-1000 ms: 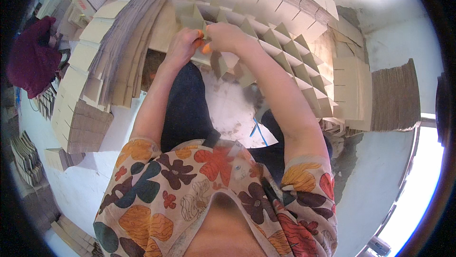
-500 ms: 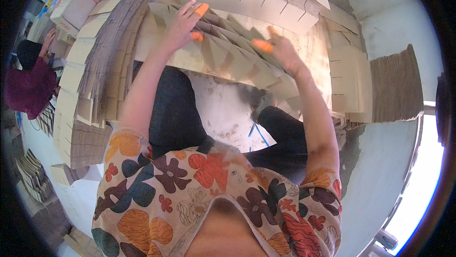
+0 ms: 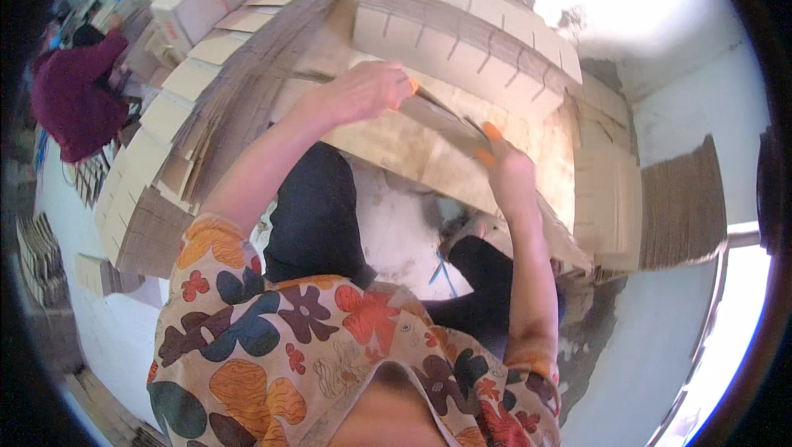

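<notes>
My left hand (image 3: 367, 94) is closed, with orange finger covers on its fingertips, at the upper left end of a cardboard divider (image 3: 445, 127). My right hand (image 3: 513, 176), also in orange covers, pinches the same divider farther right. The divider looks narrow and folded flat, slanting down to the right over a pale wooden board (image 3: 384, 146). Motion blurs its edges, and my right forearm covers part of its lower right end.
Slotted cardboard sheets stand in a long stack (image 3: 462, 42) behind the board. More stacks rise at left (image 3: 247, 67) and right (image 3: 610, 199). A strapped carton (image 3: 202, 1) sits at upper left. Beyond it, a person in a maroon top (image 3: 74, 100) bends over.
The cardboard lattice, spread between my hands before, is now narrow and flattened. My left hand has turned and moved right and down; my right hand has moved lower. The whole view has shifted.
</notes>
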